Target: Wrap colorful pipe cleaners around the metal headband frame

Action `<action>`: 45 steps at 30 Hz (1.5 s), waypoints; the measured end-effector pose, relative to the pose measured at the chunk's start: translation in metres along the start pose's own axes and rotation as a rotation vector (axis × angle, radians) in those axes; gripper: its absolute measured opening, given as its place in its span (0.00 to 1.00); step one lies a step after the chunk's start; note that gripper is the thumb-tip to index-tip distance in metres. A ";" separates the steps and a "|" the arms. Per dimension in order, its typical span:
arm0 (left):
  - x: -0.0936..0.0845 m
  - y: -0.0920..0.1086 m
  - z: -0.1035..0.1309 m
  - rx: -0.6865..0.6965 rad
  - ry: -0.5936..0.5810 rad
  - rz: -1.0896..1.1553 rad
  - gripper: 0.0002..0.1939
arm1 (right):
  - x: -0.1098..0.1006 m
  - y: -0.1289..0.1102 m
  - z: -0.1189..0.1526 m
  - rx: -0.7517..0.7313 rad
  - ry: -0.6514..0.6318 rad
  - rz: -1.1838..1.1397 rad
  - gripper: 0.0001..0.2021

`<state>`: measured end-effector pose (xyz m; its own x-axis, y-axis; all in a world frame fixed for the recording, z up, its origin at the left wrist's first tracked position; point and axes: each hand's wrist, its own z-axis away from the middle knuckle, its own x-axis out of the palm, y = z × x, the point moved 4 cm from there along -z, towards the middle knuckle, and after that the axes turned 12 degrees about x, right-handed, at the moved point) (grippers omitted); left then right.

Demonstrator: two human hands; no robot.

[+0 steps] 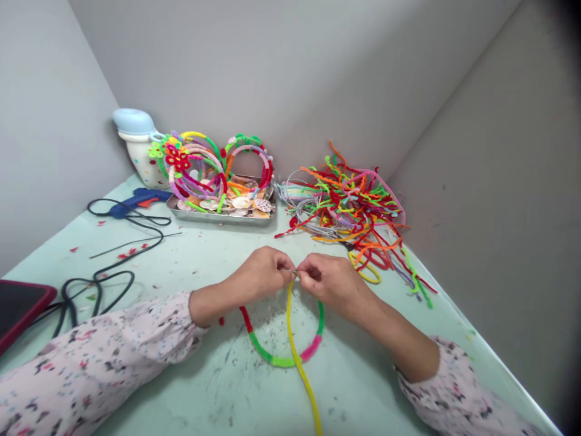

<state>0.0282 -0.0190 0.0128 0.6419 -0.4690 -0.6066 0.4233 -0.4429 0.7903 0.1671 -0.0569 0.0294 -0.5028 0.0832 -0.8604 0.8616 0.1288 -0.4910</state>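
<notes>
My left hand (pixel 263 274) and my right hand (pixel 333 284) meet at the fingertips above the table, each closed in a pinch. Between them shows a short bit of thin bare wire at the top of a hoop (pixel 284 362) wrapped in red, green and pink fuzzy pipe cleaner. A yellow pipe cleaner (pixel 295 351) hangs from the pinched spot, crosses the hoop's lower edge and runs toward me. My fingers hide its upper end, and I cannot tell which hand grips it. Both upper sides of the hoop pass out of sight beneath my hands.
Behind my hands, a metal tray (pixel 227 218) holds shells and several wrapped hoops. A heap of pipe cleaners (pixel 358 206) lies at right, with yellow-handled scissors (pixel 370 272). A blue glue gun (pixel 131 203), its black cord (pixel 102 278), a white cup (pixel 145 160) and a red-edged device (pixel 22 312) are at left.
</notes>
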 end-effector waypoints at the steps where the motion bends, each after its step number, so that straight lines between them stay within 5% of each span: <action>1: 0.000 0.000 0.000 -0.003 0.009 0.005 0.12 | 0.000 0.000 0.000 -0.008 0.009 -0.004 0.03; 9: -0.002 0.002 -0.001 -0.030 0.041 0.020 0.12 | 0.001 0.000 0.007 -0.069 0.065 0.040 0.05; 20: -0.001 0.006 0.001 0.107 0.102 -0.194 0.11 | 0.007 0.000 0.005 -0.085 0.078 0.132 0.05; 29: -0.002 0.000 -0.001 0.085 0.082 -0.191 0.12 | 0.007 0.003 0.004 -0.116 0.034 0.026 0.06; 45: 0.000 0.011 0.004 0.106 0.081 -0.327 0.09 | 0.010 -0.002 0.006 -0.140 0.040 0.224 0.05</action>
<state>0.0302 -0.0267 0.0211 0.5341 -0.2290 -0.8138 0.5485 -0.6386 0.5397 0.1609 -0.0623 0.0211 -0.3057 0.1632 -0.9380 0.9349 0.2380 -0.2633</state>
